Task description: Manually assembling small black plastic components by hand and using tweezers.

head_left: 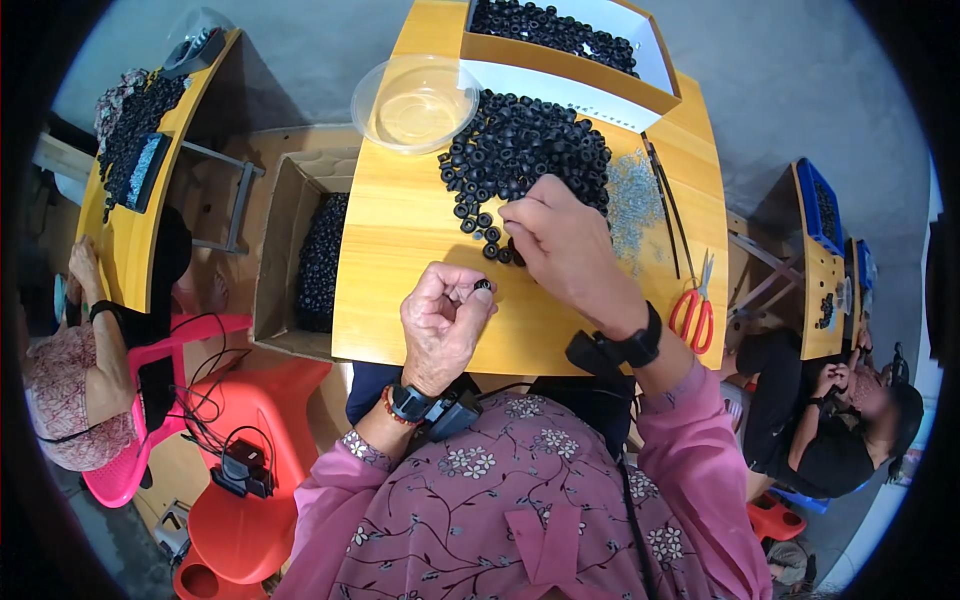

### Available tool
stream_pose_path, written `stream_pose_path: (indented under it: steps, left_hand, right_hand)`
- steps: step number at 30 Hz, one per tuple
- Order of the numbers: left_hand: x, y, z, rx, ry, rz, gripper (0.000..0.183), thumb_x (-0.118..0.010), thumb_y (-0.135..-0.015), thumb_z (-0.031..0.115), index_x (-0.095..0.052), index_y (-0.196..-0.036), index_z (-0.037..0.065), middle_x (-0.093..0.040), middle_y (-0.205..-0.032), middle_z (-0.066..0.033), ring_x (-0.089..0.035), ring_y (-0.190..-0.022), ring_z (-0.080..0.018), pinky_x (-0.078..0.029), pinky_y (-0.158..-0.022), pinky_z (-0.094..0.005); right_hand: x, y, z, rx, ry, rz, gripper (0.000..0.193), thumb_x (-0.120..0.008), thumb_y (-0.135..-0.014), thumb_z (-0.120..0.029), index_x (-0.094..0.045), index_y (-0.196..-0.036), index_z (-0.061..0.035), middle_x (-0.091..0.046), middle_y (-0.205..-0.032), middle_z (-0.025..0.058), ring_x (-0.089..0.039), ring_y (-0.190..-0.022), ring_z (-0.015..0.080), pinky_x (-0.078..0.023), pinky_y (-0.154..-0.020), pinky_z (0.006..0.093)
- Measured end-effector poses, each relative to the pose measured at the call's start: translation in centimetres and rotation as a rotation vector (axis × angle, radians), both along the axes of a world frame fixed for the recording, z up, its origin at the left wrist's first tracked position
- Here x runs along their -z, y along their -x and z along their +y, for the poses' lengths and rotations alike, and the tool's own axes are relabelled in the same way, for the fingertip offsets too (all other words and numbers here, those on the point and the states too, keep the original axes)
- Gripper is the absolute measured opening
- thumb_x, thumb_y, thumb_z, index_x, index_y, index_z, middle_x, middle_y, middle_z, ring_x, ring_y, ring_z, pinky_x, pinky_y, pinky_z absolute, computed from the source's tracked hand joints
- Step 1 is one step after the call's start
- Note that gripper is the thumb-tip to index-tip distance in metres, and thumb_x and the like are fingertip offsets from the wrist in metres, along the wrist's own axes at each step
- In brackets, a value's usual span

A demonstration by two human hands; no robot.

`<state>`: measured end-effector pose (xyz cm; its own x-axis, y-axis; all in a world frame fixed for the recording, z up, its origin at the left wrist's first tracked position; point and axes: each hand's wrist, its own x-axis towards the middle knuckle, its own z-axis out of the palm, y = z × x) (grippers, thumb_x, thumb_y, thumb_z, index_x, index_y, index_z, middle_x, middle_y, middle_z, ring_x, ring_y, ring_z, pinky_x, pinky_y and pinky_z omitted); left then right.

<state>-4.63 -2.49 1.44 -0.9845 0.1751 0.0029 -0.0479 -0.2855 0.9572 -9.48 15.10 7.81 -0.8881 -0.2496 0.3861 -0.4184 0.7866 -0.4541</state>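
My left hand [445, 318] is over the near part of the wooden table, with a small round black part [482, 286] pinched between thumb and fingertip. My right hand [565, 240] hovers at the near edge of a heap of black ring-shaped parts [525, 140], its fingers curled together. Whatever those fingers hold, if anything, is hidden. A few loose black rings [491, 250] lie just left of the right hand. To its right spreads a patch of tiny clear pieces [632, 195].
Red-handled scissors [692, 315] and two thin dark rods [668, 205] lie at the table's right side. A clear plastic bowl [415, 105] and an open box [570, 75] of black parts stand farther back. Left of the table is a cardboard carton [285, 250]. People sit at side tables.
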Motion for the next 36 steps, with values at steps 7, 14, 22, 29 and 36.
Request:
stream_pose_path:
  steps: [7,14,22,29,36]
  left_hand:
    - [0.2,0.0,0.0,0.014,0.007,0.023,0.01,-0.062,-0.094,0.002,-0.056,-0.102,0.0,-0.067,-0.09,-0.0082,-0.065,-0.074,-0.0116,-0.055,-0.071,-0.0264]
    - [-0.3,0.1,0.1,-0.012,0.075,0.026,0.01,-0.062,-0.095,0.003,-0.057,-0.103,0.001,-0.067,-0.092,-0.0084,-0.065,-0.074,-0.012,-0.056,-0.071,-0.0265]
    - [-0.5,0.0,0.3,0.021,0.106,0.04,0.015,-0.06,-0.097,0.005,-0.059,-0.11,-0.001,-0.068,-0.093,-0.0101,-0.065,-0.075,-0.0128,-0.055,-0.07,-0.0268]
    - [-0.9,-0.4,0.5,0.092,-0.005,0.035,0.014,-0.061,-0.097,0.006,-0.059,-0.108,-0.001,-0.069,-0.094,-0.0113,-0.064,-0.076,-0.0136,-0.055,-0.072,-0.0272]
    - [0.0,-0.9,0.8,0.145,-0.035,0.029,0.014,-0.062,-0.094,0.0,-0.061,-0.107,-0.003,-0.071,-0.094,-0.0091,-0.066,-0.078,-0.0102,-0.055,-0.072,-0.0239]
  right_hand:
    - [0.2,-6.2,2.1,0.017,0.834,-0.616,0.016,-0.067,-0.089,-0.001,-0.07,-0.104,-0.0003,-0.064,-0.085,0.0021,-0.063,-0.068,0.0082,-0.05,-0.059,0.0222]
    - [2.6,-8.5,2.1,0.073,1.167,-0.702,0.019,-0.064,-0.094,-0.003,-0.067,-0.111,0.0027,-0.067,-0.08,0.0036,-0.065,-0.067,0.0084,-0.054,-0.059,0.0222]
    - [1.9,-8.7,2.7,-0.014,1.252,-0.758,0.019,-0.061,-0.096,-0.003,-0.066,-0.114,0.0026,-0.071,-0.094,0.0085,-0.069,-0.075,0.0123,-0.056,-0.063,0.0237]
    - [3.7,-8.2,3.2,-0.028,1.327,-0.726,0.019,-0.06,-0.097,-0.004,-0.066,-0.114,0.0015,-0.07,-0.094,0.0081,-0.069,-0.078,0.0139,-0.056,-0.067,0.0252]
    - [3.7,-7.4,2.2,-0.014,1.367,-0.752,0.02,-0.062,-0.096,-0.005,-0.067,-0.114,0.0012,-0.069,-0.091,0.0057,-0.065,-0.074,0.0104,-0.054,-0.068,0.0234]
